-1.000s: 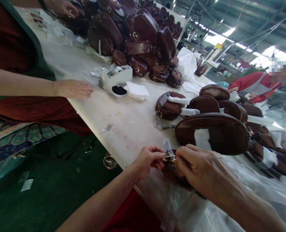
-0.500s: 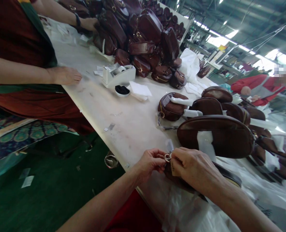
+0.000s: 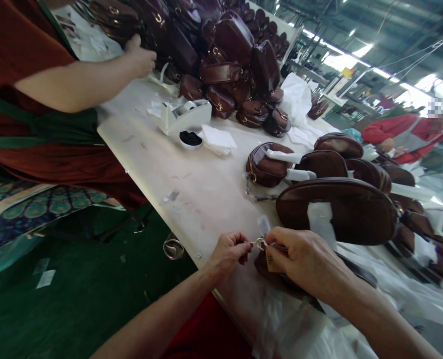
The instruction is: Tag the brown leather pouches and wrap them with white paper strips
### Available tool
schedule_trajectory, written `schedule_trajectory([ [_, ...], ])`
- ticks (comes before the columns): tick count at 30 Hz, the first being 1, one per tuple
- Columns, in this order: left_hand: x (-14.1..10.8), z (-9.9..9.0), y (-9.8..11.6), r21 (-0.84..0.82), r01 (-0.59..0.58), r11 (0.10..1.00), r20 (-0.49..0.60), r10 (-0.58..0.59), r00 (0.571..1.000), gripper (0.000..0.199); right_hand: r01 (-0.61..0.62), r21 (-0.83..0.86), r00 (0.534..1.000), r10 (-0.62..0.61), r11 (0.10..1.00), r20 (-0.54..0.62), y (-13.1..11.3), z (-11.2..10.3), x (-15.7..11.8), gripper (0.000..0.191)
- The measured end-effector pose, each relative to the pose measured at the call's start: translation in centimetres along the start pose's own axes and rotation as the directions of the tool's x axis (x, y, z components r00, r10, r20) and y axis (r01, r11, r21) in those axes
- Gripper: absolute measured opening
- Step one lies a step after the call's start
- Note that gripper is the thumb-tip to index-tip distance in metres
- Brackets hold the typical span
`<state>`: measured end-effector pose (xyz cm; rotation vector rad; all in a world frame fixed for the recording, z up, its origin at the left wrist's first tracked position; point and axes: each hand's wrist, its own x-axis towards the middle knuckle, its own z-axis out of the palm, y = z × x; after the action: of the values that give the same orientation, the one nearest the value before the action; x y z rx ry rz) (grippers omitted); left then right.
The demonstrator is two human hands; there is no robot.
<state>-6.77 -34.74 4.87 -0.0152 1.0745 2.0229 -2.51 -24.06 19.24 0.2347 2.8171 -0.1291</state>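
Note:
Pinched fingers of my left hand (image 3: 229,253) hold the end of a thin pale string running to a metal ring (image 3: 260,243). My right hand (image 3: 306,257) is closed at the ring's other side, its thumb and forefinger gripping the ring. A small tan tag (image 3: 270,260) hangs under those fingers. Below lies a dark brown bag (image 3: 262,268), mostly hidden by my right hand. Just behind my hands stands a large oval brown bag (image 3: 337,212) with white wrapping on its front.
On the table (image 3: 150,164) are a white tape dispenser (image 3: 186,118), a bowl of black items (image 3: 190,140), white sheets (image 3: 217,139) and a bag pile (image 3: 228,45). A co-worker's arm (image 3: 82,82) reaches in at left. Clear plastic (image 3: 292,324) lies near my right forearm.
My left hand has drawn slightly left, away from the ring, and the string now shows between them. The co-worker's near hand has lifted off the table edge towards the bag pile.

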Motion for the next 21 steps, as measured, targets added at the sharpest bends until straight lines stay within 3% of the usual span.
schedule_trajectory([
  [5, -0.7, -1.1, 1.1, -0.201, 0.019, 0.979, -0.003, -0.020, 1.000, 0.033, 0.037, 0.061, 0.999, -0.036, 0.997, -0.005, -0.2, -0.1, -0.1, 0.017],
  [9, -0.8, -1.2, 2.1, -0.423, 0.042, 0.905, 0.019, -0.038, 0.999, 0.032, 0.022, -0.048, 1.000, -0.023, 0.999, -0.017, -1.0, 0.6, 0.4, 0.016],
  [15, -0.8, -1.7, 2.3, -0.437, -0.014, 0.899, -0.005, 0.013, 1.000, 0.031, 0.050, -0.221, 0.998, -0.041, 0.974, 0.044, -2.5, 1.6, 1.3, 0.022],
  [21, -1.0, -1.8, 2.8, -0.410, -0.036, 0.911, -0.027, 0.027, 0.999, 0.031, 0.054, -0.244, 0.997, -0.037, 0.968, 0.074, -2.9, 1.9, 2.0, 0.023],
])
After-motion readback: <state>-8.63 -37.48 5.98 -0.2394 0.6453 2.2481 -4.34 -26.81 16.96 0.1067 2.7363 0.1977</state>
